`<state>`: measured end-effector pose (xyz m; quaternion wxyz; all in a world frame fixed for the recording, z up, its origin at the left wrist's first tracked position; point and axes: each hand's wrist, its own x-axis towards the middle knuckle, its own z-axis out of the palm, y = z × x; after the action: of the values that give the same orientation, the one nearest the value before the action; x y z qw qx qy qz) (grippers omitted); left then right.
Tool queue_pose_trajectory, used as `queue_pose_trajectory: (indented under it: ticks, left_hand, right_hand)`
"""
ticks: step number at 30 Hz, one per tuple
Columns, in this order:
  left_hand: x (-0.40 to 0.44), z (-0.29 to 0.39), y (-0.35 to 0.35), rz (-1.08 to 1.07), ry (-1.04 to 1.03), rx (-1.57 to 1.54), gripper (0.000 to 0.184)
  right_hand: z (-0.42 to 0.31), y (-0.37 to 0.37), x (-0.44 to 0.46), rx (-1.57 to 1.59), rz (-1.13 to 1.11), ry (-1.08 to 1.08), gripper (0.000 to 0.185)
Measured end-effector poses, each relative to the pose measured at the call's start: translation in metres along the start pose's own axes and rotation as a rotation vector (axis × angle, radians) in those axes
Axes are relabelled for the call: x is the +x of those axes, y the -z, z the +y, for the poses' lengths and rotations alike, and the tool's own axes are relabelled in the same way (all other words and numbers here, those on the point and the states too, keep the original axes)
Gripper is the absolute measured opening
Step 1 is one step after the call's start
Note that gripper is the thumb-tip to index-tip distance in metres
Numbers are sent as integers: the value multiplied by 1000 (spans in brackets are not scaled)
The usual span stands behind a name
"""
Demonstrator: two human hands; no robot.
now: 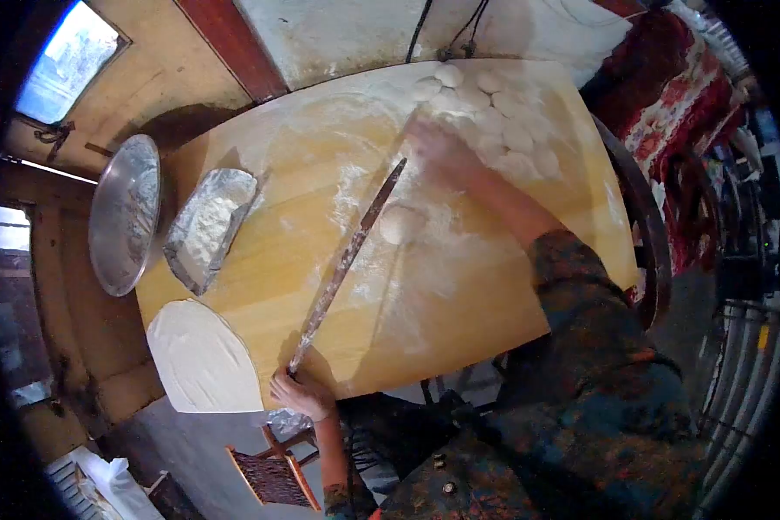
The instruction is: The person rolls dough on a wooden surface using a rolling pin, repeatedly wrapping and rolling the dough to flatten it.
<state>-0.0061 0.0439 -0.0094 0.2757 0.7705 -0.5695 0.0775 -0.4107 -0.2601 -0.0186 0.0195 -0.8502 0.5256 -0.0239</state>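
My left hand (303,395) is at the table's front edge, its fingers closed around the lower end of a long, thin rolling pin (347,264) dusted with flour. The pin slants up and away over the board. My right hand (442,149) is smeared by motion near the pin's far end, beside the floured dough balls (491,121) grouped at the back right. Its fingers cannot be made out. A single flattened dough ball (401,224) lies on the floured wood just right of the pin. At the front left, a rolled-out dough sheet (203,357) hangs partly over the edge.
An open bag of flour (206,227) lies on the left of the wooden table (299,225). Next to it a metal basin (126,217) stands tilted at the edge. A wall borders the back. A woven-seat chair (273,477) is below the front edge, and a dark curved chair back (646,225) is at the right.
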Motion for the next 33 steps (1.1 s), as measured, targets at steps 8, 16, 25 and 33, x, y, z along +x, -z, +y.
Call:
queue_pose_trajectory:
  ticks: [8, 16, 25, 33]
  left_hand:
    - [3, -1, -2, -64, 66, 56, 15]
    - [2, -3, -1, -94, 38, 84, 19]
    - [4, -1, 1, -63, 27, 49, 18]
    - [3, -4, -2, -120, 74, 87, 17]
  right_hand:
    - [-32, 11, -63, 786, 234, -254, 50]
    - [-124, 10, -81, 532, 252, 91, 56]
    - [-138, 49, -77, 302, -142, -178, 69]
    - [-131, 55, -53, 246, 167, -108, 61]
